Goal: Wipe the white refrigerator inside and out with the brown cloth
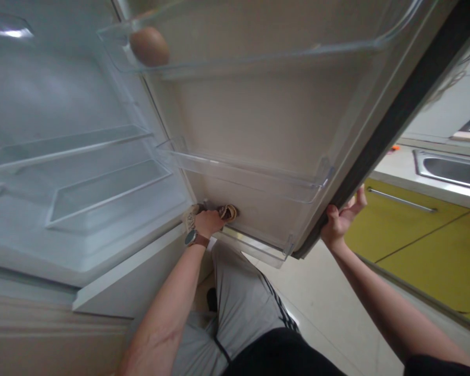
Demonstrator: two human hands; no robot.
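My left hand (209, 223), with a watch (191, 238) on its wrist, reaches to the hinge end of the lowest door shelf (254, 249). Its fingers are curled against a small brown and tan crumpled item (228, 213), whose kind I cannot make out. A pale patterned item (189, 218) shows just behind the hand. On the right, my right hand (340, 219) is wrapped round the outer edge of the open refrigerator door (258, 115), thumb on the near side. A brown egg (149, 47) sits in the upper door shelf (282, 55).
The refrigerator interior (50, 94) at left has glass shelves (109, 190). A middle door shelf (243, 172) juts out above my left hand. Yellow cabinets (407, 224) and a counter with a metal sink (454, 166) stand to the right. My legs (243, 292) are below the door.
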